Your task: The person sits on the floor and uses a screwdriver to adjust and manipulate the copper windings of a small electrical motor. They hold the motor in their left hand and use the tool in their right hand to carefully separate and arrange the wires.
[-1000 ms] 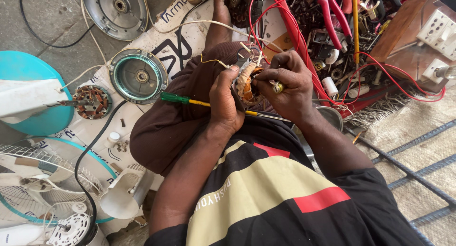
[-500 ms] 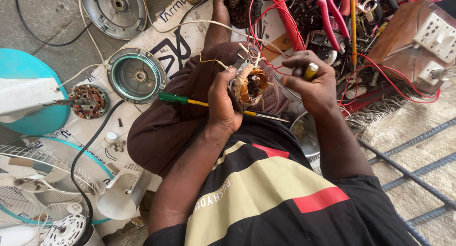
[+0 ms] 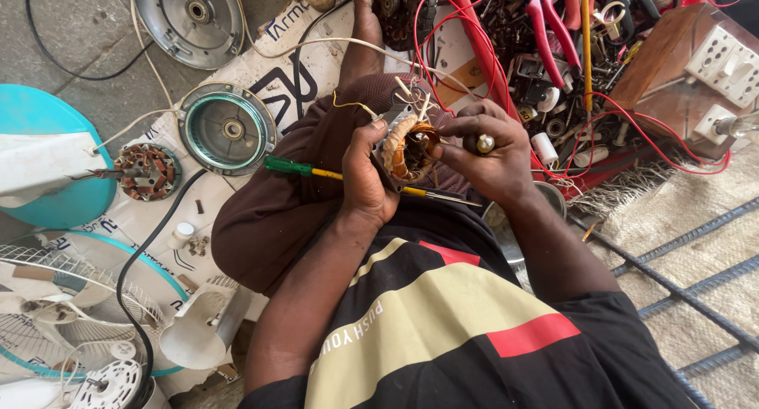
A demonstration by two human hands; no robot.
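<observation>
Over the lap, on the brown trouser knee (image 3: 277,219), both hands work on one small thing. It is a round motor coil wound with copper wire and pale tape (image 3: 409,147), and it sits between the two hands, close to the body. The left hand (image 3: 365,180) is wrapped round the coil's left side and holds it firm. The right hand (image 3: 490,152) is curled tight round a small tool with a shiny metal end (image 3: 484,143), right beside the coil. A long screwdriver with a green handle and yellow shaft (image 3: 316,170) lies across the knee, under the left hand.

I think the step in hand is work on the coil's thin wires with the small tool. The next move seems to need a steady left hand and a careful poke, so no wire snaps.

Half a second ago the right hand was higher and a bit farther from the coil, with the tool tip showing yellow. Now it has dropped close beside the coil. The left hand and the screwdriver have stayed where they were.
</observation>
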